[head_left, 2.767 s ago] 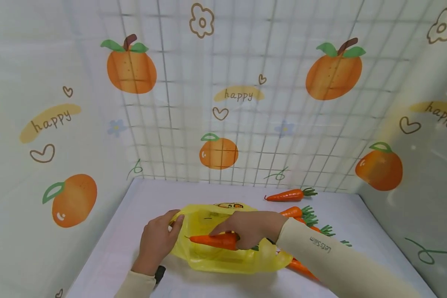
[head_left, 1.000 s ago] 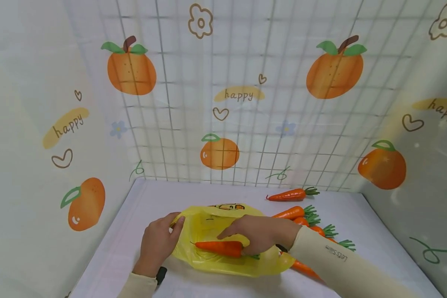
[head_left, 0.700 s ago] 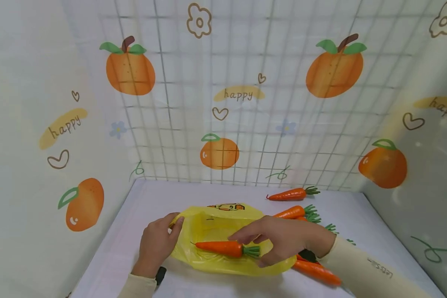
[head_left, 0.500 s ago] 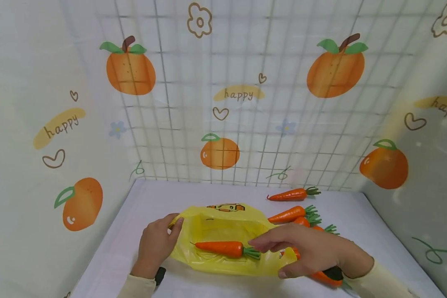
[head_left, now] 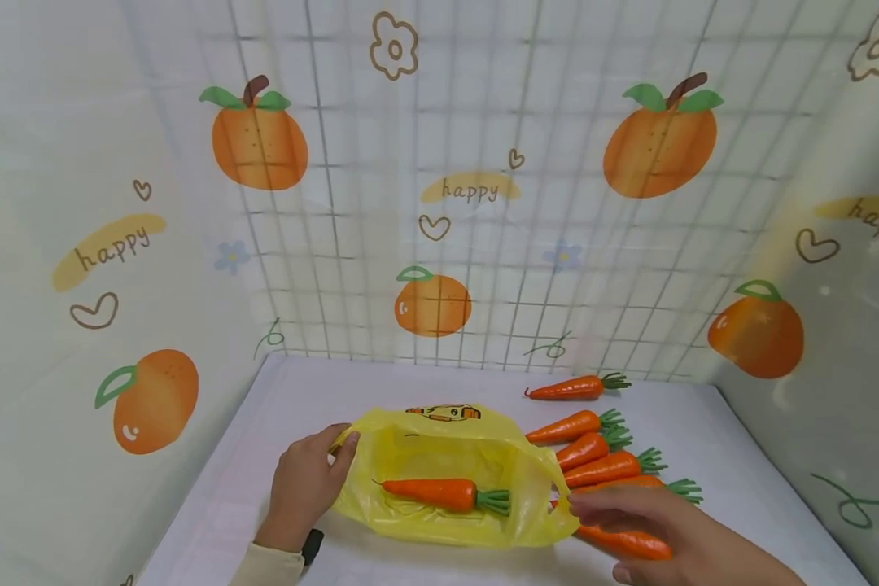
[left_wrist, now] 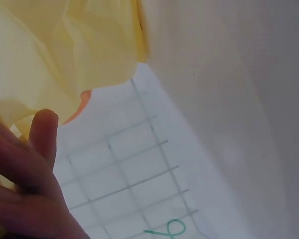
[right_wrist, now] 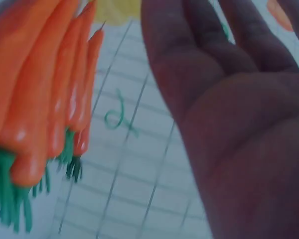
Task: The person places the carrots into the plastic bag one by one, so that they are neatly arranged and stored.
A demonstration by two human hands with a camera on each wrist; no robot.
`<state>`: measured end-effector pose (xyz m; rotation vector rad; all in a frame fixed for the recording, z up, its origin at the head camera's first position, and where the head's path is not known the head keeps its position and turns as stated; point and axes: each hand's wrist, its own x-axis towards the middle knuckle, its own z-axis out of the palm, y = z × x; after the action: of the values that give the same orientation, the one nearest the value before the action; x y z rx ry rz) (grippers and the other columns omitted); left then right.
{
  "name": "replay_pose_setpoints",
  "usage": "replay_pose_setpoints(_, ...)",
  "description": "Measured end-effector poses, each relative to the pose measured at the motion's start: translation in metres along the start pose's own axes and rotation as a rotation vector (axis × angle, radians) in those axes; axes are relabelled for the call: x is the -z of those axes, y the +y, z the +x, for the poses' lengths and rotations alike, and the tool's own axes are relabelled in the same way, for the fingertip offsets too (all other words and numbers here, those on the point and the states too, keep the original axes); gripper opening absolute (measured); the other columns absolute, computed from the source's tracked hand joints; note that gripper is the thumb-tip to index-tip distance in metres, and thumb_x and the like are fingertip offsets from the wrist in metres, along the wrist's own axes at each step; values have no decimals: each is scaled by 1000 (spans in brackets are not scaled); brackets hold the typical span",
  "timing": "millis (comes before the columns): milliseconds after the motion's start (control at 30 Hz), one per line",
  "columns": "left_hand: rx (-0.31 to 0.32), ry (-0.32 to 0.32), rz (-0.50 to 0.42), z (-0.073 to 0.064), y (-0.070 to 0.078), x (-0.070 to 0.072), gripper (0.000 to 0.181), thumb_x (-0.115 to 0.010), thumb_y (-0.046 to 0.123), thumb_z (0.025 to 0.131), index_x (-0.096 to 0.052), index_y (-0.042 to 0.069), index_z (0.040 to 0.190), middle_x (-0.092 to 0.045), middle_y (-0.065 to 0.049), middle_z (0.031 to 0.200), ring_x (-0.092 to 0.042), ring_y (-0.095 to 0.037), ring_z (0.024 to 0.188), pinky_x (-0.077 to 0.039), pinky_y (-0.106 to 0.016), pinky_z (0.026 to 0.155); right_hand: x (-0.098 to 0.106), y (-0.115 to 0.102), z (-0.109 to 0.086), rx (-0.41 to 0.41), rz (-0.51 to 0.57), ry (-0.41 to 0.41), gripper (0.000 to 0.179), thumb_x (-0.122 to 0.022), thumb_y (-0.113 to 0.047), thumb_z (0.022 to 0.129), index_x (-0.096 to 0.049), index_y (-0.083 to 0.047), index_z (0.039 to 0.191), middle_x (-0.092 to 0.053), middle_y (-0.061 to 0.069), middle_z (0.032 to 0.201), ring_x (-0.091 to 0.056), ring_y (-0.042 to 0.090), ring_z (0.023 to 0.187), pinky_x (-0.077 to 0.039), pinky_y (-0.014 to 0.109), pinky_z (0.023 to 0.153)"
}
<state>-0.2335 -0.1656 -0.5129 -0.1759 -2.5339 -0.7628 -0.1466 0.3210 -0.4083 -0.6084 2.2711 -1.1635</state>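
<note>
A yellow plastic bag (head_left: 439,452) lies on the white table with its mouth spread wide. My left hand (head_left: 306,480) pinches the bag's left rim between thumb and fingers. Inside the bag lies a carrot (head_left: 428,493), its green top to the right. To the right of the bag, my right hand (head_left: 674,525) hovers over several loose carrots (head_left: 604,468), fingers extended and holding nothing. In the right wrist view its palm shows bare, with the carrots (right_wrist: 35,94) beside it.
One carrot (head_left: 567,388) lies apart near the back of the table (head_left: 381,378). A printed curtain (head_left: 469,244) with a grid pattern stands behind the table, and further sheets close off both sides.
My right hand has let go of the carrot inside the bag and moved right, out over the loose carrots. The left hand has kept its hold on the bag's rim.
</note>
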Motion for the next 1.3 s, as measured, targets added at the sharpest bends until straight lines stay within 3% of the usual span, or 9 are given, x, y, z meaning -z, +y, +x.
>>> replay_pose_setpoints(100, 1, -6, -1, -1, -1, -2, 32, -69, 44, 103, -79, 21, 122, -75, 6, 90, -63, -11, 70, -58, -39, 67, 0, 16, -7, -71, -60, 57, 59, -78, -36, 98, -56, -34, 153, -54, 2, 154, -59, 27, 131, -57, 41, 99)
replay_pose_setpoints(200, 1, -2, 10, -1, -3, -4, 32, -68, 45, 104, -79, 21, 122, -76, 6, 90, -64, -11, 71, -58, -40, 68, 3, 30, -11, -115, -214, 117, 61, -82, -46, 92, -60, -36, 149, -60, -3, 147, -61, 26, 122, -58, 50, 95)
replay_pose_setpoints(367, -8, 6, 13, 0, -3, -2, 34, -67, 46, 104, -79, 20, 122, -76, 5, 90, -65, -12, 71, -59, -40, 67, 10, 44, -11, -225, -367, 151, 62, -88, -46, 85, -66, -31, 141, -64, -9, 136, -60, 28, 118, -54, 63, 95)
replay_pose_setpoints(633, -10, -4, 7, 0, -3, -2, 34, -66, 46, 105, -79, 20, 122, -76, 5, 90, -65, -11, 71, -58, -39, 66, 3, 47, 8, -396, -640, 221, 63, -97, -24, 75, -72, -37, 131, -65, -12, 131, -61, 26, 121, -58, 58, 92)
replay_pose_setpoints(733, -5, -14, 13, 0, -3, -2, 34, -66, 45, 105, -79, 19, 123, -77, 4, 91, -66, -13, 72, -59, -40, 67, 4, 50, 8, -333, -766, 186, 69, -97, -21, 73, -69, -41, 133, -64, -13, 133, -61, 25, 123, -58, 56, 92)
replay_pose_setpoints(833, -17, -9, 8, -1, -3, 0, 34, -66, 45, 105, -79, 19, 123, -77, 4, 91, -68, -14, 73, -59, -41, 67, 4, 52, 7, -211, -904, 141, 74, -95, -14, 73, -67, -40, 137, -64, -14, 131, -63, 22, 118, -59, 53, 90)
replay_pose_setpoints(967, -39, 15, 0, -2, -4, 0, 32, -68, 43, 105, -80, 18, 121, -77, 4, 90, -68, -14, 72, -59, -42, 66, 5, 54, 5, -27, -1038, 119, 62, -90, -26, 83, -65, -37, 139, -64, -17, 128, -66, 19, 108, -61, 47, 83)
replay_pose_setpoints(1067, -51, 27, -1, -3, -4, -2, 30, -69, 41, 104, -80, 18, 120, -76, 4, 89, -68, -14, 71, -59, -42, 66, 7, 56, 5, 59, -1076, 119, 55, -86, -35, 89, -65, -38, 140, -64, -19, 127, -66, 16, 105, -61, 45, 80)
replay_pose_setpoints(1300, -51, 5, -2, -3, -1, -6, 31, -69, 42, 104, -80, 19, 120, -76, 4, 90, -68, -14, 73, -60, -42, 69, 7, 66, 6, 121, -1092, 33, 70, -84, -20, 92, -55, -45, 151, -63, -21, 124, -63, 10, 98, -62, 39, 77)
